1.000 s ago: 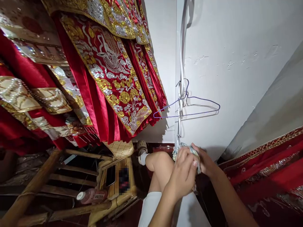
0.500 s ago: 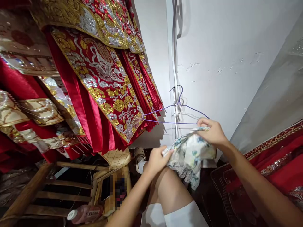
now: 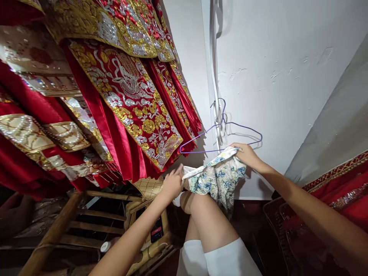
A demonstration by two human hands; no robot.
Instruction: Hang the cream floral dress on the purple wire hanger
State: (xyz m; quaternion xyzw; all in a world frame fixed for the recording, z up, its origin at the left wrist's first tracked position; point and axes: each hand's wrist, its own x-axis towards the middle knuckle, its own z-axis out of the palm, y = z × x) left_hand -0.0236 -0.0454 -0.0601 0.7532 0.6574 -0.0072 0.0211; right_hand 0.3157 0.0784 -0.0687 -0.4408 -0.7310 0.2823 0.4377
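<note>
A white garment with blue and yellow floral print (image 3: 218, 174) hangs stretched between my two hands, its upper edge drawn out into a slanting band. My left hand (image 3: 173, 184) grips the band's lower left end. At the upper right end, my right hand (image 3: 245, 154) pinches the cloth. Just above is a thin purple hanger (image 3: 201, 152), hooked on a white strip (image 3: 213, 69) that runs down the wall. Part of the hanger's bottom bar is hidden behind the cloth. I cannot tell whether my right hand touches it.
Red garments with gold and silver embroidery (image 3: 138, 96) hang at left. A bamboo chair (image 3: 57, 226) stands below them, near a bamboo stool (image 3: 149, 251) with a phone (image 3: 156, 230) and a white-capped bottle (image 3: 105, 246). More red fabric (image 3: 347, 203) lies at right.
The floral garment has been spread out from a bunch into a stretched band. My left hand moved left and up, my right hand slightly left. The hanger swung, and its right end came into view.
</note>
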